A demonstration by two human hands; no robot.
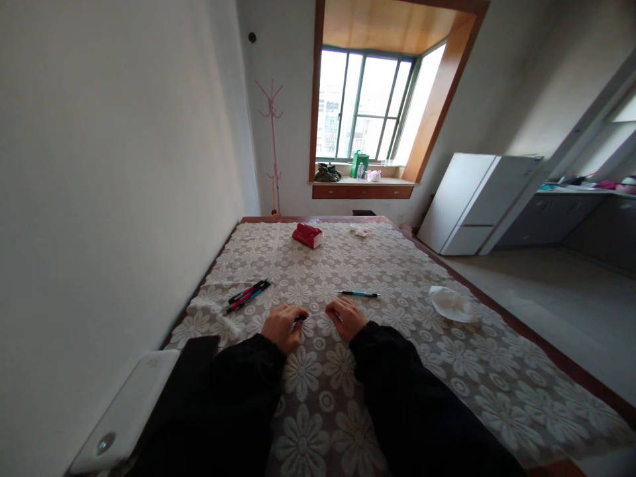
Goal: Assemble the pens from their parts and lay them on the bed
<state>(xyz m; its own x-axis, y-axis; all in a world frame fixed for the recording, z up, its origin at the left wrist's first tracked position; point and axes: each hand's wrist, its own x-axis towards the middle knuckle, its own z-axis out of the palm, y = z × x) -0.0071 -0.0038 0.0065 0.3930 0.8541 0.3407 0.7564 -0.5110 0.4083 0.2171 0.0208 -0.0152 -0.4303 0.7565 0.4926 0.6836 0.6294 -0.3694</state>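
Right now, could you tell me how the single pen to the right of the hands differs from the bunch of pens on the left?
The single pen lies alone, almost level across the lace tablecloth, just beyond the right hand. The bunch of pens is several lying together, slanted, further from the left hand. The single pen looks teal and black; the bunch adds pink. Both lie flat on the tablecloth, untouched by either hand.

A matt lace tablecloth (397,278) with floral pattern covers the glossy wooden table (546,358); crumpled tissue paper (451,303) lies atop.
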